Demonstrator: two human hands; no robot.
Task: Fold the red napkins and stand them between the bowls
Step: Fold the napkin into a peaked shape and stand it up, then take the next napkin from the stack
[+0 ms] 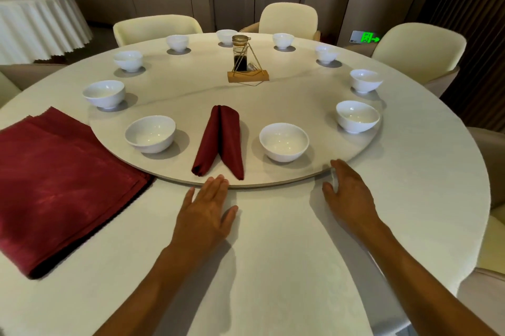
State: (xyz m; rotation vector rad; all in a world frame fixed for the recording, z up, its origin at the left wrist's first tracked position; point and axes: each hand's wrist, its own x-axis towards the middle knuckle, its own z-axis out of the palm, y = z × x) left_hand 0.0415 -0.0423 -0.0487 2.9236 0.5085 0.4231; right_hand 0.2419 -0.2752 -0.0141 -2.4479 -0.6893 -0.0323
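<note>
Head view: both hands flat, holding nothing; left hand [206, 210] just below the folded red napkin [220, 141], right hand [348, 193] touching the turntable [273, 176] rim. No legible writing.

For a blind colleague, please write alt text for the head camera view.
One folded red napkin stands between two white bowls on a turntable; both open hands, left hand and right hand, touch its near rim. A stack of red napkins lies left.
</note>
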